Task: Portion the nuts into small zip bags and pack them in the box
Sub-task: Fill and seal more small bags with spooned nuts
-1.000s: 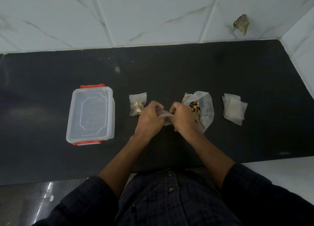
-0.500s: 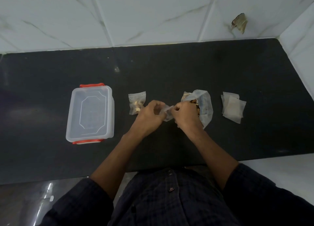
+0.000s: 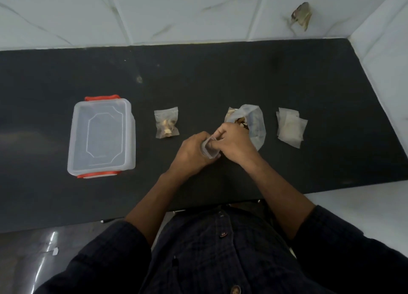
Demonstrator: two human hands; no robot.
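A small clear zip bag [image 3: 209, 149] is held over the middle of the black counter [image 3: 242, 77] between both hands. My left hand [image 3: 192, 153] grips its left side, and my right hand [image 3: 235, 142] pinches its top edge. Just behind my right hand stands the large open bag of nuts [image 3: 254, 125], partly hidden by my fingers. A filled small zip bag [image 3: 166, 125] lies flat to the left. The clear plastic box [image 3: 101, 136] with orange clips sits further left with its lid on.
A stack of empty small zip bags [image 3: 289, 126] lies to the right of the nut bag. White marble tiles rise behind the counter and along its right end. The counter's front edge runs just below my forearms.
Both hands have drawn the small bag slightly toward me and closer together; the bag now looks more bunched between my fingers. The camera has shifted a little.
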